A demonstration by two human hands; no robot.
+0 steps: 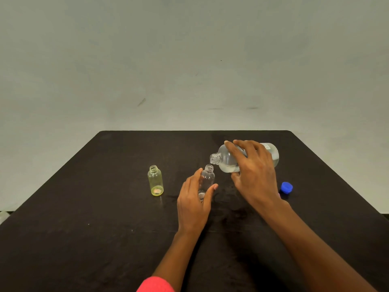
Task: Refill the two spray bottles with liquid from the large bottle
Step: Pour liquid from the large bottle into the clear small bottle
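Filling lies wholly ahead, we judge: our right hand (pixel 254 175) grips the large bottle (pixel 227 160), tipped just above the clear bottle (pixel 207 178) that our left hand (pixel 194 205) holds upright at the middle of the table (pixel 94 218), and the open yellow bottle (pixel 155 182) further left also looks unfilled.

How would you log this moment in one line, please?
left hand: holds clear spray bottle upright | right hand: tilts large bottle, mouth near its neck | yellow spray bottle: uncapped, apart | blue cap: on table

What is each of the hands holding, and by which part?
The left hand grips the clear small bottle round its lower body; the right hand grips the tilted large bottle round its middle.
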